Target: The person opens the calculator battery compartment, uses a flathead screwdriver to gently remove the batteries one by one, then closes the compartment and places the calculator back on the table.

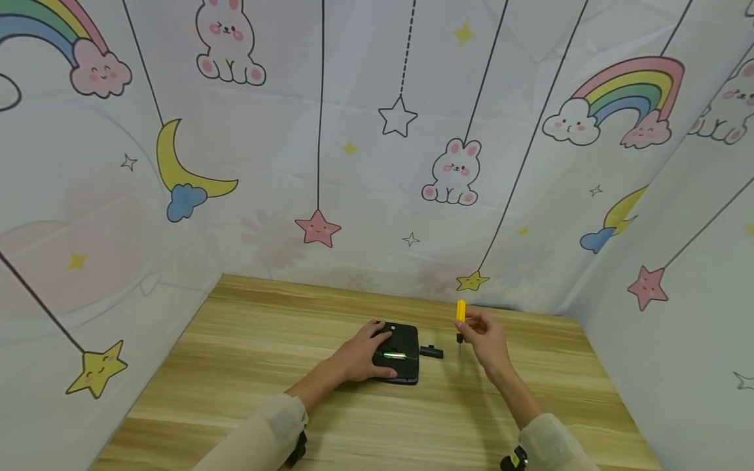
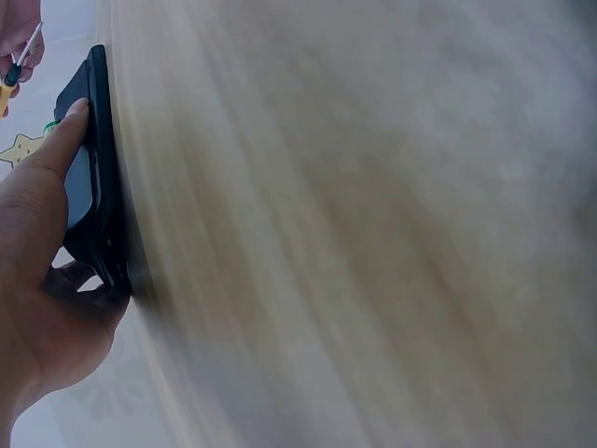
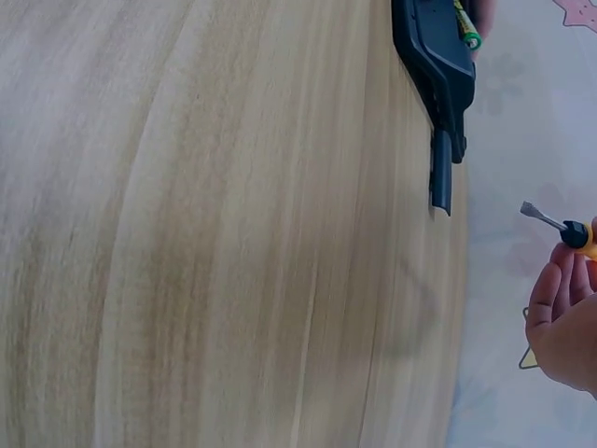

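My left hand holds a black, flat, rounded device on the table, its thumb lying on top in the left wrist view. A green battery shows on the device's upper face. Just right of the device lies a small black cover-like piece. My right hand pinches a screwdriver by its yellow handle, upright with the metal tip downward, above the table and right of the small piece. The flat tip also shows beside the right hand in the right wrist view.
The wood-grain table ends at a printed cloth backdrop behind, with more cloth along the left and right sides. Dark straps with devices sit on both wrists.
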Demonstrator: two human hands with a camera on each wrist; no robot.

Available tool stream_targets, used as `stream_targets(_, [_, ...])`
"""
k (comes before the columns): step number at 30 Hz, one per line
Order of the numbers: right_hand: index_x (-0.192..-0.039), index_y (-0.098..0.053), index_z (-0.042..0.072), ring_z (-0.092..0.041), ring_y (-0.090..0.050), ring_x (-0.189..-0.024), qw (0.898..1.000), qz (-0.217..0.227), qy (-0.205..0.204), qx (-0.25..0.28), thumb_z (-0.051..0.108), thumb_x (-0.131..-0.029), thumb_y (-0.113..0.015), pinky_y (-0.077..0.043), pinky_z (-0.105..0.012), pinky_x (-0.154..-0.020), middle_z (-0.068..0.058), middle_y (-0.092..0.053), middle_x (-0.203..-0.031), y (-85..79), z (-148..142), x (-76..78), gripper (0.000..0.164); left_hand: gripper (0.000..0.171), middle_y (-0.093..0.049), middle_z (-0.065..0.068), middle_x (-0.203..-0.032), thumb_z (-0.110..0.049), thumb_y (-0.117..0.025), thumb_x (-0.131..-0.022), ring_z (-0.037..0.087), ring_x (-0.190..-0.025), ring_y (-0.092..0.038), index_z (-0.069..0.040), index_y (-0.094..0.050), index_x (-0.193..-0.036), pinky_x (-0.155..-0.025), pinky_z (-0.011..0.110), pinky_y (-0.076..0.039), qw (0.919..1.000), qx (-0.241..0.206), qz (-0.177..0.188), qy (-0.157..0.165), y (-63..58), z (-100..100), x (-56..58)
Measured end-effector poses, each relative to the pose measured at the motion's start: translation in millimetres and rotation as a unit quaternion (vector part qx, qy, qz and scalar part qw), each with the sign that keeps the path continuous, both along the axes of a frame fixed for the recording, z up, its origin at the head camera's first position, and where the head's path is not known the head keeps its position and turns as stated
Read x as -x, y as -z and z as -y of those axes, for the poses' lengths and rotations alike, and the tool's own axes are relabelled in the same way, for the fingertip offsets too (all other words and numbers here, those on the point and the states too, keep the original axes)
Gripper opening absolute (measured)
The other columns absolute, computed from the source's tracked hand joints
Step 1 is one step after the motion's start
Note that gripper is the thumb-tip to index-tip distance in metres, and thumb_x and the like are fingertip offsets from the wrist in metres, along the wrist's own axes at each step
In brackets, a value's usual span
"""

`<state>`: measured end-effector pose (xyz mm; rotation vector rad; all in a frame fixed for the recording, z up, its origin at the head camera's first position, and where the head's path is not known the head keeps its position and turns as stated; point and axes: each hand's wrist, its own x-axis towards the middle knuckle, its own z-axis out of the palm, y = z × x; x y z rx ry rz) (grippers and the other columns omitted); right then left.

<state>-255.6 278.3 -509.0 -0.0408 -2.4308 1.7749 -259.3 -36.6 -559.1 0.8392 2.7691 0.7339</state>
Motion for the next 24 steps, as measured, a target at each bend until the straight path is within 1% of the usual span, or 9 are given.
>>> stream_targets(3, [-0.132,-0.068,-0.001,-0.017,-0.069,-0.089,1.000,-0.006,-0.004,-0.016,0.021,-0.100,-0.078,-0.060,-0.030,-0.080,-0.019,-0.070,-0.109,1.5,-1.5,-1.1,0.040,0.096,-0.026,0.011,-0.173,-0.067,-0.073,-0.092,0.033,-0.161,-0.019,-0.013,-0.042,-0.164,-0.118,0.054,-0.040,1.0000,0.000,-0.001,0.001,0.3,0.1,-0.4])
stream_targets(6, [-0.131,-0.070,-0.001,-0.018,-0.069,-0.090,0.999,-0.014,-0.009,-0.037,0.023,-0.100,-0.078,-0.061,-0.029,-0.078,-0.019,-0.071,-0.108,3.2,-2.6,-2.0,0.040,0.096,-0.025,0.011,-0.174,-0.067,-0.073,-0.092,0.033,-0.161,-0.019,-0.014,-0.041,-0.165,-0.118,0.054,-0.040,1.0000,0.002,-0.001,0.001,0.2,0.2,-0.5])
stream_targets(8, [-0.132,-0.070,-0.001,-0.019,-0.069,-0.090,0.999,-0.020,-0.013,-0.048,0.024,-0.100,-0.078,-0.061,-0.031,-0.078,-0.018,-0.071,-0.108,3.9,-3.0,-2.4,0.040,0.095,-0.025,0.011,-0.174,-0.067,-0.073,-0.092,0.033,-0.161,-0.019,-0.014,-0.041,-0.165,-0.118,0.054,-0.040,1.0000,0.001,-0.001,0.000,-0.1,0.4,-0.6])
stream_targets(13, [-0.133,-0.069,-0.002,-0.016,-0.068,-0.090,0.997,-0.028,-0.012,-0.072,0.023,-0.100,-0.078,-0.060,-0.029,-0.075,-0.016,-0.073,-0.107,5.5,-4.9,-1.5,0.042,0.094,-0.026,0.012,-0.173,-0.065,-0.075,-0.092,0.034,-0.161,-0.019,-0.014,-0.042,-0.164,-0.117,0.055,-0.041,1.0000,-0.003,0.001,0.000,-0.4,0.6,-0.6])
stream_targets(18, [-0.133,-0.069,-0.002,-0.019,-0.069,-0.090,0.997,-0.028,-0.006,-0.076,0.021,-0.100,-0.078,-0.060,-0.027,-0.073,-0.017,-0.073,-0.107,9.3,-6.9,-0.3,0.041,0.094,-0.026,0.011,-0.174,-0.066,-0.074,-0.092,0.033,-0.161,-0.019,-0.015,-0.042,-0.164,-0.116,0.055,-0.042,1.0000,-0.001,0.001,-0.002,0.7,0.3,0.1])
stream_targets(24, [-0.127,-0.072,-0.001,-0.024,-0.070,-0.088,0.997,-0.021,0.001,-0.078,0.023,-0.100,-0.079,-0.060,-0.031,-0.072,-0.017,-0.074,-0.105,12.7,-6.3,-1.7,0.037,0.095,-0.026,0.011,-0.174,-0.068,-0.073,-0.092,0.033,-0.161,-0.020,-0.015,-0.043,-0.164,-0.116,0.055,-0.043,1.0000,-0.001,0.000,-0.002,1.3,0.0,0.4])
